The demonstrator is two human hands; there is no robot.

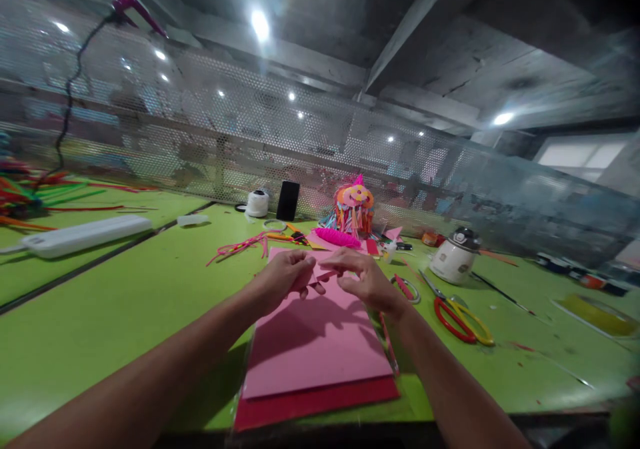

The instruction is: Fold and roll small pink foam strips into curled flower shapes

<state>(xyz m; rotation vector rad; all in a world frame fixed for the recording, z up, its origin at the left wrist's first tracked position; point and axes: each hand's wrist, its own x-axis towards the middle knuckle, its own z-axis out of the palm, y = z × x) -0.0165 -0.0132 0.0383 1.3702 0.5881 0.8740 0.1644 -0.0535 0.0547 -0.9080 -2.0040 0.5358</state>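
Your left hand (293, 274) and right hand (369, 279) pinch a small pink paper piece (325, 276) from opposite sides, apparently to steady it, just above the larger pink sheet (317, 356) on the green table (150, 296).

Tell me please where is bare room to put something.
Widest: the green tabletop between white power strip and left forearm. Smaller: between red-yellow scissors and right forearm. Crowded: beyond the pink sheet, with pink strings, phone and tasselled craft.

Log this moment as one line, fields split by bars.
left hand: holding small pink piece | right hand: at the same piece | underneath: pink sheet over red sheet | scissors: on green table, to the right
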